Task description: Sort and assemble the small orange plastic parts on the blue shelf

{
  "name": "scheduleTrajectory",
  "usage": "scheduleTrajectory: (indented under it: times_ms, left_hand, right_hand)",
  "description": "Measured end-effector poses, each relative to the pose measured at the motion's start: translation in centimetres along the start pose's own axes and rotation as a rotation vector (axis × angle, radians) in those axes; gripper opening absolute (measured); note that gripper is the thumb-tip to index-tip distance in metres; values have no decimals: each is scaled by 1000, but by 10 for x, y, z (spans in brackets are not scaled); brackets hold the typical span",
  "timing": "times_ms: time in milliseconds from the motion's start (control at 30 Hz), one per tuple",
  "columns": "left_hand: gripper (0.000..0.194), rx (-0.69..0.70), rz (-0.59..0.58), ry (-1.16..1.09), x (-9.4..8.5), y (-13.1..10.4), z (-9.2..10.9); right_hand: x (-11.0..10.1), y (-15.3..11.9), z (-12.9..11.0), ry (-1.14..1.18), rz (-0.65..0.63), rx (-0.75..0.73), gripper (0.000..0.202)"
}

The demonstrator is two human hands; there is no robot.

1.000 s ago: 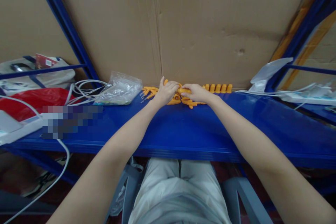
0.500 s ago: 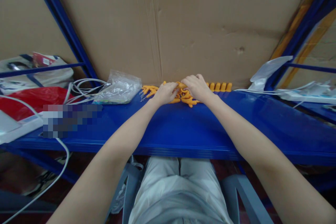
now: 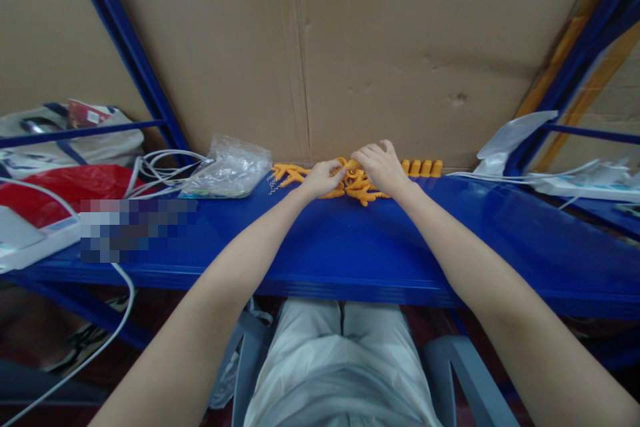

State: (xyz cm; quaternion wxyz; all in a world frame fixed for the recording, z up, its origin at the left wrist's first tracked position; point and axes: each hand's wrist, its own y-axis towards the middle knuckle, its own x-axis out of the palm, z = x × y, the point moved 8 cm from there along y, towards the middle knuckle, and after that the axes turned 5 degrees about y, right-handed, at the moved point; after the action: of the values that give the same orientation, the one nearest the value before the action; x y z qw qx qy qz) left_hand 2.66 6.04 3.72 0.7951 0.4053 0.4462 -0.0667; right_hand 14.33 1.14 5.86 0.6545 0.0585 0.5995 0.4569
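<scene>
Lap and chair: pale trousers (image 3: 325, 340) are filling the bottom edge, and a grey chair armrest (image 3: 450, 360) is rising at the right.
Desk: a glossy blue desk (image 3: 360, 247) is stretching across from side to side.
Left hand: the left hand (image 3: 325, 178) is curling inward, its thumb and fingers pinching an orange piece (image 3: 353, 165).
Right hand: the right hand (image 3: 379, 163) is arching over the same small cluster, fingertips closing on that piece from above.
Orange piece: it is sitting between the two hands, just above the desk near its back edge; it is looking smooth and plastic, its full shape hidden by fingers.
Loose orange parts: branching, finger-like orange parts (image 3: 361, 193) are lying below and beside the hands, some showing round openings.
Left of the hands: thin wavy strands (image 3: 273, 183) are lying near more orange branches, and a clear plastic bag (image 3: 225, 170) is resting farther left.
Right of the hands: squat orange blocks (image 3: 423, 168) are standing in a row.
Writing: far left, a red packet (image 3: 80, 113) is showing a white label (image 3: 93, 118), its print too small to read.
Backdrop: a brown cardboard panel (image 3: 400, 47) is rising behind everything.
</scene>
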Motion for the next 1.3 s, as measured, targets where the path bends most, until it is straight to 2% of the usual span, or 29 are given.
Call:
scheduleTrajectory:
  times_ms: [100, 167, 300, 367, 433, 633, 733, 867, 1000, 1133, 1233, 1300]
  left_hand:
    - [42, -29, -103, -106, 10, 3, -3]
    - [39, -38, -125, -62, 11, 1, -4]
    - [26, 25, -56, 309, 0, -10, 3]
    - [28, 68, -55, 470, -1, -15, 7]
    - [31, 104, -55, 539, -2, -17, 10]
    - [26, 154, -23, 545, -4, -16, 21]
    - [28, 70, 6, 488, -7, -14, 19]
    - [32, -27, 82, 334, -10, -10, 5]
    - [36, -66, 110, 315, -13, -9, -15]
    - [31, -141, 98, 422, -19, -13, -36]
    - [25, -177, 144, 448, -25, -16, -47]
    - [22, -218, 191, 456, -29, -18, -54]
  right_hand:
    - [3, -1, 3, 6, -31, 5, 42]
    - [4, -1, 3, 11, -45, 3, 39]
    - [8, -1, -4, 42, -131, 0, 27]
    - [12, -1, -7, 55, -182, 13, 28]
    - [15, 0, -9, 69, -202, 30, 30]
    - [17, 2, -9, 70, -189, 26, 28]
    - [8, 3, -9, 30, -117, 22, 32]
    - [-4, 3, -4, 4, -18, 52, 39]
    - [-8, -5, 25, 12, 45, 200, 35]
    - [-5, -28, 82, 55, 168, 458, 31]
    - [4, -54, 126, 133, 243, 679, 29]
    - [14, -73, 151, 187, 240, 848, 26]
